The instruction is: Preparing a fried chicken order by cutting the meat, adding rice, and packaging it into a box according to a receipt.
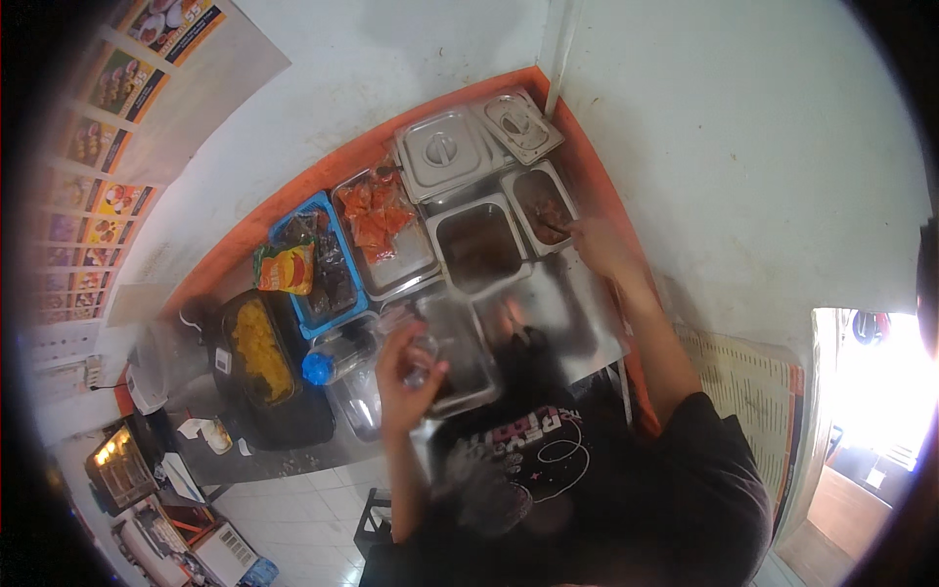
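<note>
My left hand (pixel 399 383) is closed around a small clear plastic cup (pixel 421 360), above the steel pans near my body. Blur hides the cup's exact shape. My right hand (pixel 599 247) reaches over the edge of a small steel pan (pixel 536 182) at the right. Its fingers are closed on a thin utensil (pixel 559 229) that dips into the reddish-brown food there; the working end is hidden. Left of that pan, a larger steel pan (pixel 442 284) holds dark brown liquid.
Steel lids (pixel 440 147) lie at the back. Orange packets fill a steel tray (pixel 391 284); a blue basket (pixel 357 284) holds dark packets and a yellow bag (pixel 288 270). A blue-capped bottle (pixel 318 368) lies beside a black tray (pixel 284 393) of yellow food. Walls border the counter behind and right.
</note>
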`<state>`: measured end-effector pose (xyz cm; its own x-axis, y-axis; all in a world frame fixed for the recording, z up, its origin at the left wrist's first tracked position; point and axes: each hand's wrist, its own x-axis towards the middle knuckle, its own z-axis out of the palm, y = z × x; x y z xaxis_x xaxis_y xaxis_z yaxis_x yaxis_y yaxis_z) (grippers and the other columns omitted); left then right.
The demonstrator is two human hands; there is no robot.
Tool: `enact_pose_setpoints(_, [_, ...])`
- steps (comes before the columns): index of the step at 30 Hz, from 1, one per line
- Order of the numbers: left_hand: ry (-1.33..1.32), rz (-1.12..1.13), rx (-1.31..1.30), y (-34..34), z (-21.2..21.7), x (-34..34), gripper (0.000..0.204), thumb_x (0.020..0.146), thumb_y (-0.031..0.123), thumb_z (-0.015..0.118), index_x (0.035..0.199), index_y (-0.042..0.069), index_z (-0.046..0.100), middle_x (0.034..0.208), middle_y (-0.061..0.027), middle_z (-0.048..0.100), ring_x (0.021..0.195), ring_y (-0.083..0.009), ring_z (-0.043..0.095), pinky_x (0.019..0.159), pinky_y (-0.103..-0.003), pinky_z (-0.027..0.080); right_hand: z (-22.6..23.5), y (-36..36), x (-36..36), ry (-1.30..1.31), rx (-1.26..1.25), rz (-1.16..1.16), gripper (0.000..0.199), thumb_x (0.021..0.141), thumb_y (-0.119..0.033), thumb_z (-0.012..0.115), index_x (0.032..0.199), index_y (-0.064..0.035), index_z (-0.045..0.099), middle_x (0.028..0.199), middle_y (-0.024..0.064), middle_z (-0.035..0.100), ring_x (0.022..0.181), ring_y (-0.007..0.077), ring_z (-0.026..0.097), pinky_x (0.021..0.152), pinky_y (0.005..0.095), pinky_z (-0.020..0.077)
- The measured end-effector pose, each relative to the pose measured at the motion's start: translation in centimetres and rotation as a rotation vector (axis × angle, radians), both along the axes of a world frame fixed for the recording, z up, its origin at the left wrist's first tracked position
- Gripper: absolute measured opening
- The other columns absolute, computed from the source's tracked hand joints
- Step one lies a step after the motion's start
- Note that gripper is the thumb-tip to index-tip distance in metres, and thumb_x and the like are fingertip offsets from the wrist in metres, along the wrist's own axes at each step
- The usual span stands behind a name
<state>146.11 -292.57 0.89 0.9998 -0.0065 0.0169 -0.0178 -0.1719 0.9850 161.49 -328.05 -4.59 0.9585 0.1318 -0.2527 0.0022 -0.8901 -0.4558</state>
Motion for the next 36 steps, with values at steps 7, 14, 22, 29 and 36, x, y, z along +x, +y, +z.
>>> enact_pose_setpoints(7, [0.067, 0.022, -0.041, 0.0, -0.1, -0.1, 0.063, 0.075, -0.002, 0.078, 0.133, 0.004, 0.054, 0.120, -0.0112, 0.064, 0.078, -0.0077, 0.061, 0.068, -0.022, 0.053, 0.2, 0.1, -1.5, 0.008, 0.030, 0.057, 0.029, 0.092, -0.012, 0.050, 0.112, -0.0036, 0.070, 0.088, 0.0165, 0.069, 0.085, 0.0311, 0.066, 0.077, 0.0435, 0.0501])
enact_pose_setpoints(14, [-0.010, -0.039, 0.011, -0.1, 0.4, 1.4, 0.066, 0.074, -0.002, 0.081, 0.133, 0.004, 0.054, 0.126, -0.0119, 0.061, 0.081, -0.0080, 0.061, 0.073, -0.023, 0.053, -1.4, -2.2, -2.2, 0.193, 0.555, -0.329, 0.025, 0.097, -0.011, 0.054, 0.115, 0.0005, 0.067, 0.081, 0.0087, 0.069, 0.070, 0.0144, 0.063, 0.066, 0.0292, 0.0503])
enact_pose_setpoints(22, [-0.068, -0.176, 0.106, -3.0, 2.7, 8.7, 0.060, 0.074, -0.002, 0.080, 0.129, 0.004, 0.056, 0.120, -0.0068, 0.060, 0.084, -0.0082, 0.060, 0.073, -0.024, 0.053, -3.8, -4.3, -3.5, 0.314, 1.000, -0.613, 0.028, 0.101, -0.018, 0.053, 0.124, -0.0068, 0.064, 0.085, -0.0002, 0.065, 0.071, 0.0073, 0.056, 0.060, 0.0225, 0.0447])
enact_pose_setpoints(29, [-0.108, -0.252, 0.218, -7.2, 3.3, 12.9, 0.056, 0.073, -0.002, 0.081, 0.125, 0.004, 0.060, 0.118, -0.0054, 0.060, 0.081, -0.0074, 0.059, 0.072, -0.024, 0.054, -1.8, -2.5, -4.2, -0.280, 0.092, -0.023, 0.035, 0.088, -0.002, 0.050, 0.121, -0.0027, 0.064, 0.093, 0.0184, 0.065, 0.090, 0.0357, 0.065, 0.082, 0.0458, 0.0508])
enact_pose_setpoints(36, [-0.082, -0.261, 0.176, -7.2, 2.5, 11.2, 0.058, 0.073, 0.000, 0.082, 0.126, 0.004, 0.059, 0.117, -0.0064, 0.059, 0.081, -0.0082, 0.060, 0.071, -0.024, 0.055, -1.3, -1.0, -2.9, -0.340, 0.101, -0.090, 0.030, 0.084, 0.002, 0.049, 0.108, 0.0000, 0.066, 0.097, 0.0237, 0.064, 0.097, 0.0413, 0.063, 0.087, 0.0502, 0.0499])
